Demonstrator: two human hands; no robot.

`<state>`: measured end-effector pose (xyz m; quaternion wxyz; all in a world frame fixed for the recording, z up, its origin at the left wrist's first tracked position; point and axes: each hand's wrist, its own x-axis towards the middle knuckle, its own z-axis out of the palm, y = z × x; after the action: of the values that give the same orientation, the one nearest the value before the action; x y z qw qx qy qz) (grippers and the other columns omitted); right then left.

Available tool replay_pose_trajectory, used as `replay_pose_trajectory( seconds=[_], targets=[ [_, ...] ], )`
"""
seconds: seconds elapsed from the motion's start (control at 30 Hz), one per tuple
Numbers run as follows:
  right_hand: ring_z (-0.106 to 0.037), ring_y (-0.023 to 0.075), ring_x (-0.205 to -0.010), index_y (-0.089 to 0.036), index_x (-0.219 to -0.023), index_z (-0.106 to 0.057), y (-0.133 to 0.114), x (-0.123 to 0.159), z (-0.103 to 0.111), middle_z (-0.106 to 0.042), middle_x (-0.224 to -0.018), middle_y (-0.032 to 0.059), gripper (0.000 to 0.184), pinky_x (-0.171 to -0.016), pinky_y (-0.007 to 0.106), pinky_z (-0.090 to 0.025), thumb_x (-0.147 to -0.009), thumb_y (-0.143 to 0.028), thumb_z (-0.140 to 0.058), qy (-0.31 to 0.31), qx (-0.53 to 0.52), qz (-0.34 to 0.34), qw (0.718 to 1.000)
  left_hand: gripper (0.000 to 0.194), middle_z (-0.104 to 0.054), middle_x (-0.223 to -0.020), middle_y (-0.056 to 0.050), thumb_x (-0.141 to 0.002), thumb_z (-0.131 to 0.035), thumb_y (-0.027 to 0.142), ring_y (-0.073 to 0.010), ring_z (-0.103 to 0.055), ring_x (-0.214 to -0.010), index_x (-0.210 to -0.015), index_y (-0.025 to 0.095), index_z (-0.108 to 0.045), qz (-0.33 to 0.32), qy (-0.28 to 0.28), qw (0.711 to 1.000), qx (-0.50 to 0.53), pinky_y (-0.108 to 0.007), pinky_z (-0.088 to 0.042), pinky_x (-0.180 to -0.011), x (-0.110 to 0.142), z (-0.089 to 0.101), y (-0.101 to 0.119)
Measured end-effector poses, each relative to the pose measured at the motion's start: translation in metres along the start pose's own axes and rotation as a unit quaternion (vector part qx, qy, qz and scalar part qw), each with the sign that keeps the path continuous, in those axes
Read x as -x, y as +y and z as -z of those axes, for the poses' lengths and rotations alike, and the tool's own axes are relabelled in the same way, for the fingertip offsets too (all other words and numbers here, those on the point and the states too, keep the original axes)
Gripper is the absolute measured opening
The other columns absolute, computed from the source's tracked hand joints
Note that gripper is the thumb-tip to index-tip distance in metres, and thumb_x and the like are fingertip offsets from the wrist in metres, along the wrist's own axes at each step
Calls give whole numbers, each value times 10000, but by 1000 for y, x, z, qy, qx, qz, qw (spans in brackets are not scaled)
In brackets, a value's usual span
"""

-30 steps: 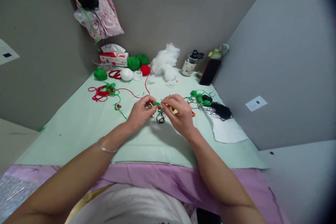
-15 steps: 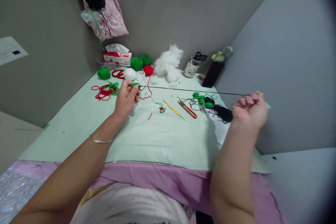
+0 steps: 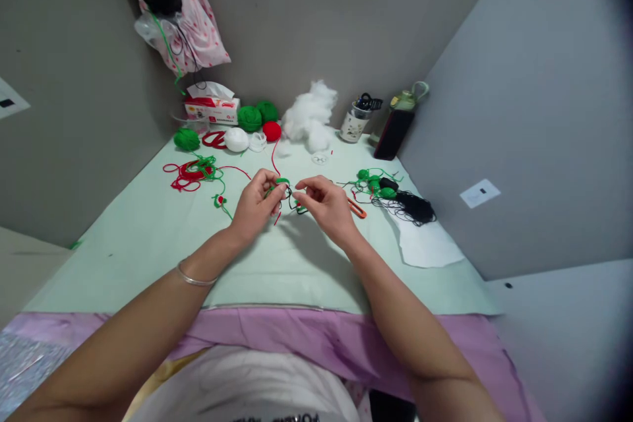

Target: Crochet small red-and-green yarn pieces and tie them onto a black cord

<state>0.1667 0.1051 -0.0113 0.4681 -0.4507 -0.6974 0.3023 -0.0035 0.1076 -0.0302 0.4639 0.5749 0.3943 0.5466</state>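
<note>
Over the middle of the table, my left hand (image 3: 260,203) is closed on a small green crocheted piece (image 3: 282,180), pinched between thumb and fingers. Black yarn (image 3: 290,192) hangs in slack loops from that piece, between the two hands. My right hand (image 3: 324,203) is close beside it, thumb and forefinger drawn together at the black yarn; whether a needle is there too is too small to tell. Behind the right hand, orange-handled thread snips (image 3: 357,209) show only in part. A small red and green crocheted piece (image 3: 220,200) lies left of my left hand.
Tangled red and green yarn (image 3: 192,173) lies at left. Yarn balls, such as a white one (image 3: 237,140), line the back near a tissue box (image 3: 212,111). White stuffing (image 3: 310,115), a pen cup (image 3: 353,125) and a bottle (image 3: 395,128) stand behind. Black yarn strands (image 3: 415,208) lie at right.
My right hand has come in from the far right to beside my left hand. The black yarn, stretched taut before, now hangs slack. The view has shifted slightly.
</note>
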Motion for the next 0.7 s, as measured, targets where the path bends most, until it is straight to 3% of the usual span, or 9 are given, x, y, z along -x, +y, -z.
replay_pose_trajectory(
  seconds=[0.1,0.17,0.27,0.4,0.53,0.7],
  targets=[
    [-471,116,-643,-196,-865,-722,3,1,-4,-526,-717,-17,79,-619,266,-369,-840,-241,-660,-5,77,37,996,207,-569,-729,41,-893,-630,378,-84,-471,-489,-915,218,-500,-1,-19,1000,-12,-223,-378,-473,4,-3,1],
    [-475,117,-642,-189,-823,-710,2,0,-4,-535,-707,-15,93,-617,266,-367,-845,-232,-631,-5,65,27,997,188,-554,-722,41,-895,-626,366,-93,-473,-514,-906,219,-509,-6,-26,999,-33,-228,-377,-493,6,-4,1],
    [-461,106,-611,-177,-781,-671,-4,-1,5,-545,-682,-20,107,-579,250,-361,-814,-276,-645,-70,-57,-42,995,150,-560,-728,33,-886,-628,332,-110,-502,-577,-888,220,-529,-21,-15,996,-82,-234,-390,-543,5,-2,1],
    [-398,84,-535,-183,-751,-656,-10,2,33,-522,-641,-32,203,-494,225,-309,-720,-361,-748,-197,-213,-92,953,116,-575,-719,29,-862,-640,297,-121,-513,-602,-872,222,-552,-43,26,991,-121,-241,-394,-579,-1,5,-2],
    [-358,92,-446,-208,-542,-535,-12,10,64,-435,-512,-32,414,-411,242,-288,-607,-504,-818,-210,-303,-20,929,117,-567,-679,39,-842,-649,288,-112,-490,-550,-851,222,-553,-43,80,987,-134,-235,-367,-537,-14,21,-9],
    [-244,70,-340,-237,-474,-412,3,17,98,-273,-402,-71,508,-343,244,-266,-663,-548,-766,-148,-371,121,909,140,-573,-624,50,-821,-649,292,-100,-486,-474,-834,217,-530,-15,131,986,-105,-225,-367,-485,-31,44,-15]
  ],
)
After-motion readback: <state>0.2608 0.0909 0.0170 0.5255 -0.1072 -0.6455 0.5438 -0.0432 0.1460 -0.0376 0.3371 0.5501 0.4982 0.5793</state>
